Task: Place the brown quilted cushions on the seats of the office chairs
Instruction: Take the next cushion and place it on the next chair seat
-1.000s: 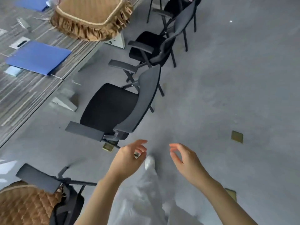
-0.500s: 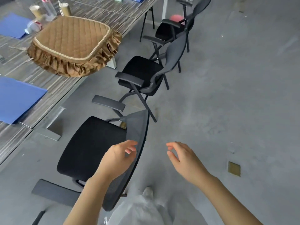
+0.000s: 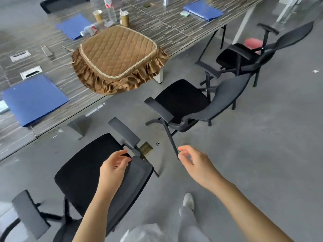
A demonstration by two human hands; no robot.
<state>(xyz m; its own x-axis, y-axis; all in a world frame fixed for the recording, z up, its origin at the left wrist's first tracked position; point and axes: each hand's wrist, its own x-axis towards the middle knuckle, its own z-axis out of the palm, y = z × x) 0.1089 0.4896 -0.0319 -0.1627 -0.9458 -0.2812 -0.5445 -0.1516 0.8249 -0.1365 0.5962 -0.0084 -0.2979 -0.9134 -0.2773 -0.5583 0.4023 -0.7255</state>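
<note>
Brown quilted cushion [image 3: 117, 56] with ruffled skirt lies flat on the striped table [image 3: 174, 27], at about 11 o'clock in the frame, its near ruffle overhanging the table edge. Not on any seat.

Nearest chair [image 3: 87, 168] at 7 o'clock: black seat bare, mesh backrest toward the camera, grey armrests either side. Second chair [image 3: 181, 100] at 1 o'clock from the first, seat also bare. Third chair [image 3: 244, 56] further out at 2 o'clock, with something pink on or behind it; blurred, cannot tell which.

Left hand [image 3: 113, 170] is over the top edge of the nearest chair's backrest, fingers loosely curled, thumb and fingertips close together, nothing held. Whether it touches the mesh cannot be told. Right hand [image 3: 197, 165] is in the air over the floor at 3 o'clock of the left, fingers relaxed and half-curled, empty.

On the table around the cushion: blue folders [image 3: 35, 98], two paper cups [image 3: 124, 18] and a lying plastic bottle [image 3: 89, 30] just behind the cushion at 12 o'clock.

A white shoe [image 3: 188, 201] on the grey floor at 6 o'clock.
</note>
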